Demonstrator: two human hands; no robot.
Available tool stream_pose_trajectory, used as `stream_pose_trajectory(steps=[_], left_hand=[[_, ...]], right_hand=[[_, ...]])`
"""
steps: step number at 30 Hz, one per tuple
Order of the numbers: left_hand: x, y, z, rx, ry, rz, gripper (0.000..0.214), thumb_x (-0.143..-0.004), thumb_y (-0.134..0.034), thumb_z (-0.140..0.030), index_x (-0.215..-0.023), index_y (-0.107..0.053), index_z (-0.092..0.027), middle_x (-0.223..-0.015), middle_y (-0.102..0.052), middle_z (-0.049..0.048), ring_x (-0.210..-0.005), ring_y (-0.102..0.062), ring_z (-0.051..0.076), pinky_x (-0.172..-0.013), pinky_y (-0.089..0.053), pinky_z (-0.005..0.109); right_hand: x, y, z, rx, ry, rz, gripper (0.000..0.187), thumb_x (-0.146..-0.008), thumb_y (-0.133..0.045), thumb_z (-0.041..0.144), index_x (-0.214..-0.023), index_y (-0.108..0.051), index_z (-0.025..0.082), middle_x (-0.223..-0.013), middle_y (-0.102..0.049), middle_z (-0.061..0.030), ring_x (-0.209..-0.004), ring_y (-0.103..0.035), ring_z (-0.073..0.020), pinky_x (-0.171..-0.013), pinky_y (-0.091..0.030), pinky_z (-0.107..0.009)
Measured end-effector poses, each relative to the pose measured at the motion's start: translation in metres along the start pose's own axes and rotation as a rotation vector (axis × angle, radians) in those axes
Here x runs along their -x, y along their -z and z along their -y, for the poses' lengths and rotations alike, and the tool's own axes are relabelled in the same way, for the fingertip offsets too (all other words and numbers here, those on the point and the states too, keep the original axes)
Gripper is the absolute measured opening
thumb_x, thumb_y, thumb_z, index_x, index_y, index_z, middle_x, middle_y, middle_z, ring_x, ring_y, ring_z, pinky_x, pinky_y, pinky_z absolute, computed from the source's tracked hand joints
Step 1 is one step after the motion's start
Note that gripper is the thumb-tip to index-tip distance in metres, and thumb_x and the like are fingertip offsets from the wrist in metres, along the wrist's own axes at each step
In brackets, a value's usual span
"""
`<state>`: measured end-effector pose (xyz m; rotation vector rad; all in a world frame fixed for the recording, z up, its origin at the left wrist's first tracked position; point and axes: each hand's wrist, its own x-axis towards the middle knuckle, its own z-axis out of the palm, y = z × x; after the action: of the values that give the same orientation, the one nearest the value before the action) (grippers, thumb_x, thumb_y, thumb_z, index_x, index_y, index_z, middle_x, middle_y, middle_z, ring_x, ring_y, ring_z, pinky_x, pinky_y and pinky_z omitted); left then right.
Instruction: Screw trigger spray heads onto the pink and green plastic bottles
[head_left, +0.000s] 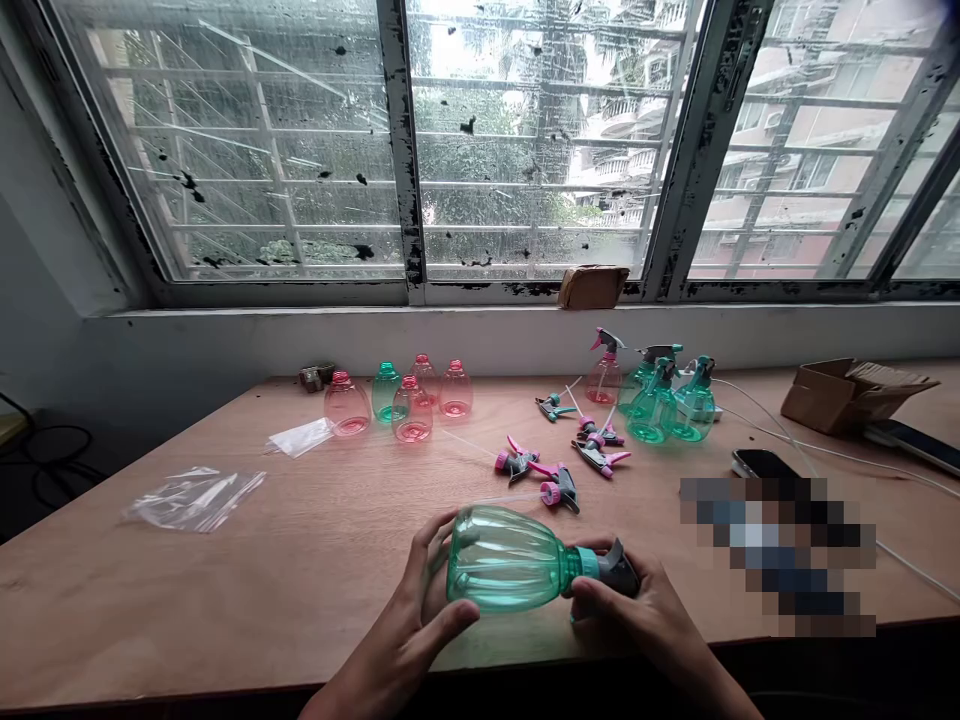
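A green translucent spray bottle [510, 560] lies sideways in the air above the table's front edge, its base to the left. My left hand [420, 610] is wrapped around the base end, thumb in front. At the other end, my right hand [637, 600] grips the grey and teal spray head [604, 567], which sits on the bottle's neck. Just beyond the bottle lie several loose spray heads; the nearest is a pink and grey spray head [561, 490]. A teal and grey spray head [555, 406] lies farther back.
Several headless bottles, including a pink bottle [347, 405], stand at back left. Assembled spray bottles [652, 410] stand at back right. Plastic bags [196, 498] lie left on the wooden table [300, 590]. Rightward are a phone [763, 464], a white cable [847, 448] and a cardboard box [840, 398].
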<state>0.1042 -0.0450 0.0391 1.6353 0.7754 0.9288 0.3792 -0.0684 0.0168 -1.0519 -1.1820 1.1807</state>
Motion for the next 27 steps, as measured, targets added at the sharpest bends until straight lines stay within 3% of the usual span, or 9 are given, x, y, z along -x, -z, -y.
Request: stream_pose_trajectory(steps=[4,6,8,12,18,22,25,27], left_hand=[[0.001,-0.002,0.001,-0.108,-0.076,-0.037,0.084,-0.086,-0.076,-0.038,-0.152,-0.025,-0.041,-0.166,-0.025,0.0041,-0.153,-0.018,0.032,-0.126,-0.014,0.050],[0.001,-0.004,0.001,-0.142,-0.086,-0.042,0.075,-0.089,-0.072,-0.035,-0.150,-0.030,-0.044,-0.168,-0.019,-0.0008,-0.155,-0.013,0.031,-0.127,-0.013,0.048],[0.002,-0.006,0.000,-0.073,-0.078,-0.047,0.066,-0.093,-0.068,-0.036,-0.147,-0.032,-0.047,-0.168,-0.018,-0.0030,-0.153,-0.019,0.031,-0.125,-0.020,0.047],[0.002,-0.007,-0.002,0.045,-0.014,0.020,0.078,-0.087,-0.076,-0.036,-0.145,-0.025,-0.048,-0.162,-0.034,0.0019,-0.147,-0.035,0.031,-0.124,-0.022,0.049],[0.000,-0.004,-0.006,0.125,0.010,0.055,0.080,-0.086,-0.077,-0.035,-0.148,-0.028,-0.043,-0.169,-0.018,0.0019,-0.152,-0.023,0.033,-0.120,-0.032,0.047],[-0.002,-0.002,0.000,0.041,0.013,0.078,0.081,-0.090,-0.072,-0.034,-0.152,-0.021,-0.049,-0.168,-0.021,-0.0031,-0.152,-0.026,0.031,-0.124,-0.024,0.047],[-0.002,-0.001,0.004,0.025,0.016,0.075,0.084,-0.090,-0.072,-0.038,-0.152,-0.017,-0.051,-0.164,-0.032,-0.0017,-0.147,-0.036,0.030,-0.125,-0.021,0.050],[-0.001,-0.001,0.003,-0.006,0.034,0.070,0.090,-0.087,-0.076,-0.039,-0.153,-0.016,-0.048,-0.164,-0.031,0.0002,-0.148,-0.033,0.032,-0.126,-0.016,0.051]], right_hand=[[0.000,0.000,0.000,0.008,0.002,-0.007,0.034,-0.073,-0.087,0.039,-0.093,-0.072,0.016,-0.062,-0.074,0.0012,-0.054,-0.068,-0.0154,-0.052,-0.053,-0.023],[0.000,-0.001,0.001,0.008,0.003,0.007,0.033,-0.072,-0.087,0.039,-0.092,-0.072,0.016,-0.061,-0.074,0.0010,-0.054,-0.068,-0.0153,-0.051,-0.053,-0.022],[0.001,-0.001,0.001,0.010,0.001,0.015,0.032,-0.072,-0.087,0.038,-0.091,-0.072,0.016,-0.060,-0.074,0.0012,-0.052,-0.067,-0.0145,-0.050,-0.052,-0.021],[0.002,-0.002,0.000,0.013,-0.009,0.004,0.033,-0.073,-0.087,0.038,-0.092,-0.071,0.016,-0.059,-0.075,0.0005,-0.050,-0.067,-0.0145,-0.049,-0.052,-0.021],[0.002,0.000,0.002,0.027,-0.017,-0.020,0.036,-0.071,-0.087,0.039,-0.093,-0.072,0.015,-0.059,-0.075,0.0002,-0.052,-0.067,-0.0156,-0.049,-0.052,-0.022],[0.002,0.000,0.005,0.028,-0.010,-0.001,0.033,-0.072,-0.086,0.039,-0.091,-0.073,0.016,-0.061,-0.074,0.0005,-0.053,-0.068,-0.0152,-0.050,-0.052,-0.021],[0.002,-0.001,0.005,0.026,-0.006,0.006,0.032,-0.072,-0.087,0.039,-0.090,-0.073,0.016,-0.061,-0.074,0.0004,-0.054,-0.069,-0.0158,-0.051,-0.052,-0.021],[0.002,0.000,0.004,0.027,-0.001,0.004,0.032,-0.072,-0.086,0.039,-0.090,-0.073,0.016,-0.061,-0.074,0.0005,-0.054,-0.069,-0.0158,-0.052,-0.053,-0.021]])
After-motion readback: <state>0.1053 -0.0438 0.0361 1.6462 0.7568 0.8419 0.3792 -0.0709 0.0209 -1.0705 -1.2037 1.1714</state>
